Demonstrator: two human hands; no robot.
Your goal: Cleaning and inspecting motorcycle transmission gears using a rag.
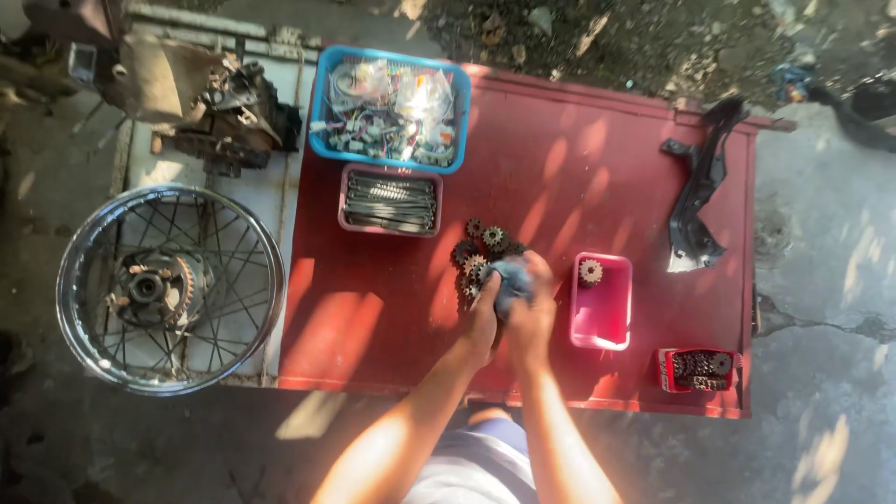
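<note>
1. A blue-grey rag (pixel 509 280) is clasped by both hands: left hand (pixel 483 322) and right hand (pixel 532 313) are curled shut around it, above the red counter (pixel 373 317). Whether a sprocket is wrapped inside can't be told.
2. Risk: sprocket pile (pixel 481 252) lies just beside the hands, so pieces could be knocked w/ a careless wrist.
3. Pink tray (pixel 602 322), w/ one sprocket (pixel 589 272), sits near; it could be nudged toward the counter edge.

Table (pixel 597 177): red, dappled with orange sun patches. Cloth (pixel 511 280) in hands: blue-grey. Gears (pixel 478 245): dark grey with tan highlights. Small tray (pixel 601 322): bright pink. Basket (pixel 322 103): light blue. Spring tray (pixel 345 198): dull mauve-pink, springs grey. Wheel rim (pixel 89 233): silver chrome. Bracket (pixel 695 201): black.
</note>
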